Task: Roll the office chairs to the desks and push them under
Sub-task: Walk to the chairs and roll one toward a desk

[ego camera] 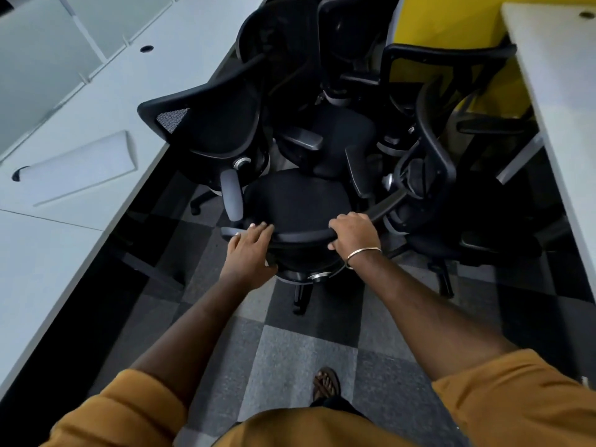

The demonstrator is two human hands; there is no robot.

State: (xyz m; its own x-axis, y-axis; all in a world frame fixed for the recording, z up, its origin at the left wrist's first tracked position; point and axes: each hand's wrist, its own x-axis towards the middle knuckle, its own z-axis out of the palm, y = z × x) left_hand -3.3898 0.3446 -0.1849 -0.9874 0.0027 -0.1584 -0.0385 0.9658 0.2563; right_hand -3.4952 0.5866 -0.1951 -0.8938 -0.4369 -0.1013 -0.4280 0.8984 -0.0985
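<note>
A black mesh office chair (296, 201) stands in the aisle right in front of me, its back toward me. My right hand (353, 232) grips the top rim of the chair's back, fingers curled over it. My left hand (251, 250) lies on the left part of the same rim, fingers nearly straight over the top. Several more black office chairs (338, 130) crowd together just behind it. A white desk (80, 130) runs along the left of the aisle. Another white desk (561, 91) runs along the right.
White divider panels (42, 59) stand on the left desk, with a cable hole (146, 48) and a white sheet (84, 166) on its top. A yellow panel (451, 24) rises behind the chairs. Grey checkered carpet (290, 350) covers the aisle; my sandalled foot (326, 383) is below.
</note>
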